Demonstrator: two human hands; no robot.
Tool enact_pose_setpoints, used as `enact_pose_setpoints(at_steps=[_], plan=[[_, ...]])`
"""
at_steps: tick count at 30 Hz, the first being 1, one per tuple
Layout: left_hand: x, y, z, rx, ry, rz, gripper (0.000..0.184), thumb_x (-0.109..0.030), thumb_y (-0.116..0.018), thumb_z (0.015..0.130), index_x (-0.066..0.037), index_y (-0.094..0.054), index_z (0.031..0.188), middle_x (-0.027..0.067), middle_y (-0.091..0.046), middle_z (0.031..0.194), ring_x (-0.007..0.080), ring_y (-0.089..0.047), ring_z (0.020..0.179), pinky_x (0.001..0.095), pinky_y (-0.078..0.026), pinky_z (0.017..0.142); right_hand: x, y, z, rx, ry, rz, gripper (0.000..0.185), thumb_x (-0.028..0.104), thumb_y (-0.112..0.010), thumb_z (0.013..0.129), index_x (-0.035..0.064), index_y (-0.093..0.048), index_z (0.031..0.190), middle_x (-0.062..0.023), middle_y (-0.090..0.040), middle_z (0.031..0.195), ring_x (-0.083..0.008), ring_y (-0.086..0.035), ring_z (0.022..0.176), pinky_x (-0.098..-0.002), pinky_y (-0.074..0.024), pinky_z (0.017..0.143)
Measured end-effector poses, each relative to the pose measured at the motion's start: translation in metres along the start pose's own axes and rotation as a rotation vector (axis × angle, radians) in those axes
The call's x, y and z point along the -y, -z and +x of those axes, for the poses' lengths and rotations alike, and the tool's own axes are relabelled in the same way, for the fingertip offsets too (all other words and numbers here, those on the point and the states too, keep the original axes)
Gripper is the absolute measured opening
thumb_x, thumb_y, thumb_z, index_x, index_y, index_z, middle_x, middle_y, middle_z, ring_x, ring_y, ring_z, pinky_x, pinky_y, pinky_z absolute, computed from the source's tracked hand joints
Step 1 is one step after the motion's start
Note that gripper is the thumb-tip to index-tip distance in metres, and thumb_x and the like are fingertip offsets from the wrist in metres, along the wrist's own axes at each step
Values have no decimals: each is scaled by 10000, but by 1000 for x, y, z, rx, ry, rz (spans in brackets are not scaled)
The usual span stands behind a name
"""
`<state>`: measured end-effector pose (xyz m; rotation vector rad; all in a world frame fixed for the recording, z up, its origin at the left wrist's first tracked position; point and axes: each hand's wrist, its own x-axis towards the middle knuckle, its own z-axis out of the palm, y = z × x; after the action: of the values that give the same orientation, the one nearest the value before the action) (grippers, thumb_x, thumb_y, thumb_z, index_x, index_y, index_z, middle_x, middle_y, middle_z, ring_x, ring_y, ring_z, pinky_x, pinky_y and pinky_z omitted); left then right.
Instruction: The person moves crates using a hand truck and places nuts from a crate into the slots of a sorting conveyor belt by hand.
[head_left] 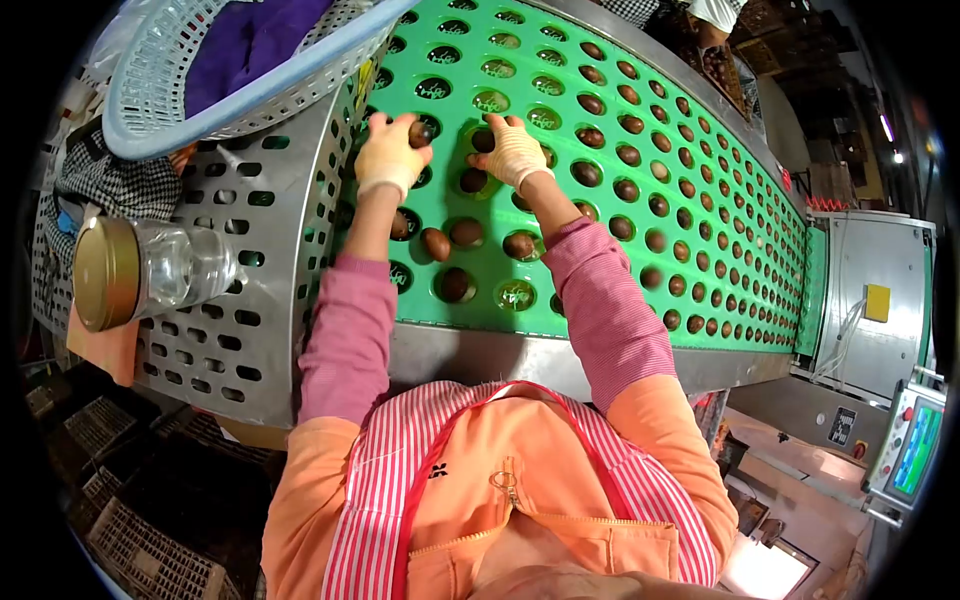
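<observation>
My left hand (393, 155), in a pale fingertip-baring glove, curls around a dark brown egg (421, 134) over the green tray (455, 203). Thumb and fingers of my right hand (514, 154), gloved the same way, close about another dark egg (483, 140). Just below that hand lies an egg (473, 180) at a cup. Nearer my body, two loose brown eggs, one reddish (435, 244) and one darker (466, 232), rest side by side between the cups. One egg (457, 285) sits in a cup at the near edge.
Rows of egg-filled cups run right toward a metal machine housing (868, 285) with a control screen (915, 450). On the left, a perforated metal shelf (215, 365) bears a gold-lidded jar (185, 268) and a pale blue basket (250, 115) holding purple cloth.
</observation>
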<state>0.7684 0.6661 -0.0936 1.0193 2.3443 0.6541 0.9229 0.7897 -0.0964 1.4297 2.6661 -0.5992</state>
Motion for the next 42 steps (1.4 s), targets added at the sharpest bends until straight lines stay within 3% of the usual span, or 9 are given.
enact_pose_setpoints(at_steps=[6,8,11,15,18,22,31,38,42], plan=[[17,-23,51,36,-113,92,577,-389,-721,822,-206,-533,1335,158,-453,1363,373,-524,1195,441,-442,990,-49,-17,-9,-216,112,304,624,312,-756,805,64,-513,1323,-189,-549,1271,-337,-587,1075,-425,-486,923],[31,-28,46,-114,-211,14,547,-455,-666,855,-131,-573,1286,207,-502,1335,382,-538,1169,434,-449,979,-59,1,-30,32,-225,1157,540,282,-726,852,9,-535,1277,-160,-603,1183,-255,-586,973,-371,-509,861],[46,-35,26,-367,-293,-282,432,-418,-625,891,-97,-643,1180,203,-652,1062,394,-617,997,442,-503,872,-78,6,-72,-70,-477,1932,468,315,-675,887,-9,-556,1203,-152,-607,1180,-193,-558,932,-319,-514,821],[35,-37,-46,-341,-463,-294,287,-349,-552,949,-151,-655,1130,152,-666,1055,353,-641,963,419,-529,826,-97,3,-150,160,-216,1610,380,218,-638,890,28,-557,1209,-74,-585,1072,-195,-563,1002,-349,-498,857],[34,-43,-88,-238,-554,-38,251,-253,-517,967,-171,-637,1171,104,-660,1046,342,-631,950,421,-521,816,-91,-34,-188,82,-49,1078,367,69,-707,788,49,-607,1141,-53,-588,1045,-216,-609,856,-344,-511,814],[61,-44,-115,-210,-613,229,301,-195,-533,928,-222,-608,1218,62,-626,972,318,-578,883,374,-506,807,-69,-69,-219,-74,309,110,397,169,-752,707,112,-650,1086,-114,-577,1184,-376,-496,1155,-488,-431,968],[63,-53,-153,-62,-602,427,587,-70,-614,816,-284,-502,1351,20,-408,1446,336,-425,1261,494,-391,1020,-72,-72,-278,-733,120,202,350,76,-712,760,70,-631,1101,-174,-527,1262,-384,-479,1175,-479,-411,989],[30,-66,-97,209,-523,340,525,-97,-646,825,-244,-519,1313,62,-490,1328,330,-479,1191,450,-447,976,-107,-79,-317,-894,-10,66,375,79,-707,763,92,-619,1127,-185,-489,1320,-404,-430,1253,-510,-374,1030],[5,-55,-44,-152,-480,-64,481,-199,-710,795,-194,-562,1253,150,-524,1213,370,-583,1031,429,-486,936,-117,-95,-331,-905,-85,7,321,85,-692,774,72,-637,1090,-179,-505,1324,-418,-434,1243,-512,-365,1034]])
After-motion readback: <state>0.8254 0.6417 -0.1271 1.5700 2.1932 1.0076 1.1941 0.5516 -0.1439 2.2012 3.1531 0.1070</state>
